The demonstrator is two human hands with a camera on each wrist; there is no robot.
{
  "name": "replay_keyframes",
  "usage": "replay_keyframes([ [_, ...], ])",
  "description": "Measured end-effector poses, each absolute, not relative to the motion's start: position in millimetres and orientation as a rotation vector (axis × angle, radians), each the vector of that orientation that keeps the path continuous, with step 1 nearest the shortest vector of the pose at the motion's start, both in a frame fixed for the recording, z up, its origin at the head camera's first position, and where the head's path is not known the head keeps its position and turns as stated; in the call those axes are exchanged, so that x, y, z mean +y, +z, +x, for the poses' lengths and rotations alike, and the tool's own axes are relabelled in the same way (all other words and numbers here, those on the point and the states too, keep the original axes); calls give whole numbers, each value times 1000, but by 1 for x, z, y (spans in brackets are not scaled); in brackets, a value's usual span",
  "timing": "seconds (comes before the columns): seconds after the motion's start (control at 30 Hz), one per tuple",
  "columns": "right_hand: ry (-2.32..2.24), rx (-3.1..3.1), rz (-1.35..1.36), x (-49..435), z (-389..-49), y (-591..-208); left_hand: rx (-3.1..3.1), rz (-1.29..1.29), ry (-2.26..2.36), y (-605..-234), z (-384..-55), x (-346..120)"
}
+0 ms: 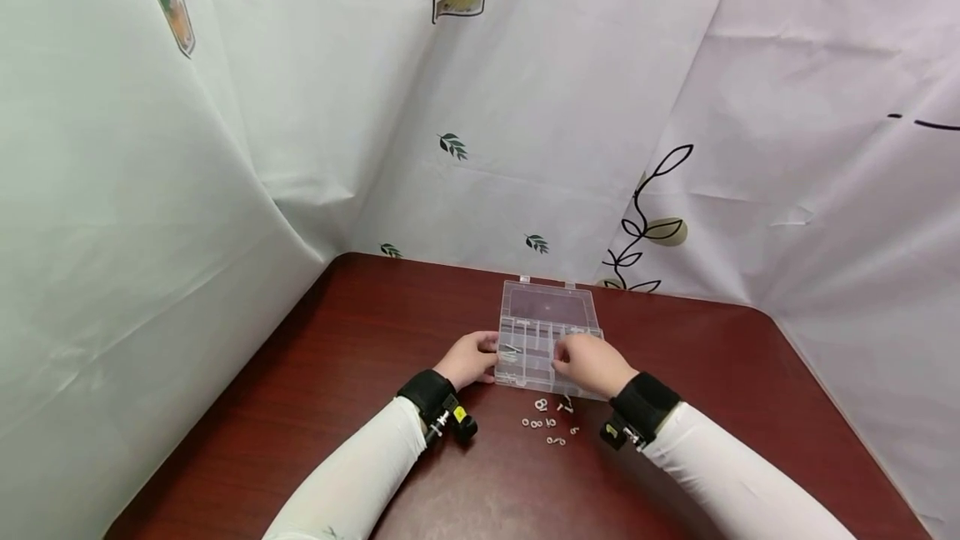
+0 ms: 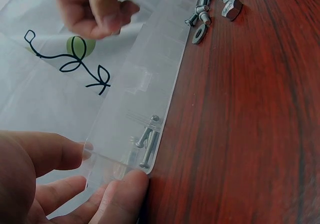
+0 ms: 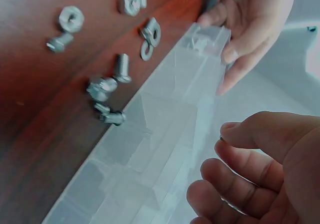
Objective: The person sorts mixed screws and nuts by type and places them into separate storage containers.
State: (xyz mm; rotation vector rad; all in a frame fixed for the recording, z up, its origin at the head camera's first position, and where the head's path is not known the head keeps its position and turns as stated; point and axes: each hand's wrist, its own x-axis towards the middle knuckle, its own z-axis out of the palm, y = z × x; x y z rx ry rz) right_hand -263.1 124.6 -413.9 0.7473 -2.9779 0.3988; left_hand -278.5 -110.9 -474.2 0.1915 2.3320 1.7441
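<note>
A clear plastic compartment box (image 1: 537, 363) lies on the table with its lid (image 1: 551, 305) raised toward the back. My left hand (image 1: 468, 359) grips the box's left end, thumb and fingers at the corner, as the left wrist view shows. Several long screws (image 2: 149, 141) lie in the compartment beside those fingers. Above the box's right part is my right hand (image 1: 594, 363), its thumb and index fingertip pinching a tiny dark piece (image 3: 222, 139). Most of that piece is hidden, so its kind is unclear.
Loose bolts (image 3: 122, 68), nuts (image 2: 232, 8) and washers (image 2: 199, 34) are scattered on the dark red table (image 1: 360, 323) along the box's front edge. A patterned white cloth (image 1: 480, 190) hangs behind and beside the table.
</note>
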Motion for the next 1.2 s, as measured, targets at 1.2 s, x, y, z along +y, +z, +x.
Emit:
replay_keyframes([
  [1.2, 351, -3168, 639, 105, -309, -427, 2338, 191, 1749, -472, -275, -110],
])
